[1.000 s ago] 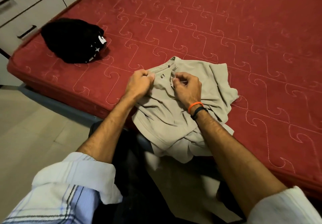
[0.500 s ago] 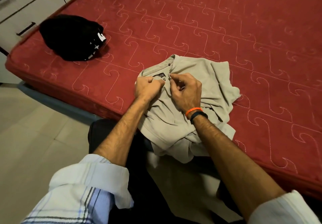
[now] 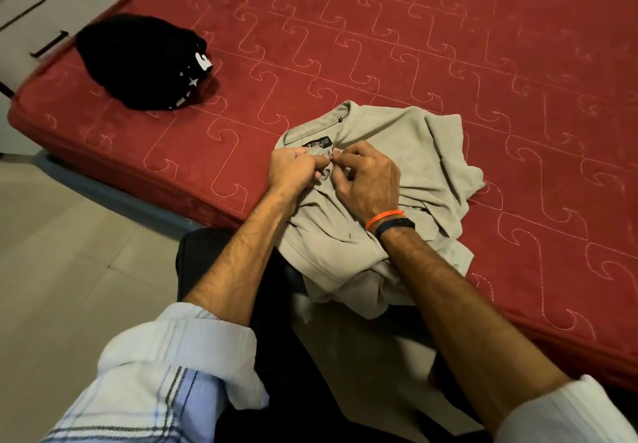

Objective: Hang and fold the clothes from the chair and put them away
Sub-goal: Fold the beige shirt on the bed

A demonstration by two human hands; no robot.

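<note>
Both hands close together at the collar: left hand [image 3: 293, 171] and right hand [image 3: 371, 180] pinch the beige shirt [image 3: 390, 152], crumpled at the red mattress [image 3: 448, 45] edge.

Bedroom in a home.
Red quilted mattress [image 3: 414, 45] w/ stitched hook pattern fills most of the view, on a low bed base above a pale tiled floor [image 3: 69, 253]. Off-white drawer fronts w/ dark bar handles [image 3: 48, 44] stand just beside the bed's far-left corner. Clothes lie on the bed: crumpled beige collared shirt [image 3: 397, 132] near the edge, black folded garment w/ white print [image 3: 138, 63] by the corner.
</note>
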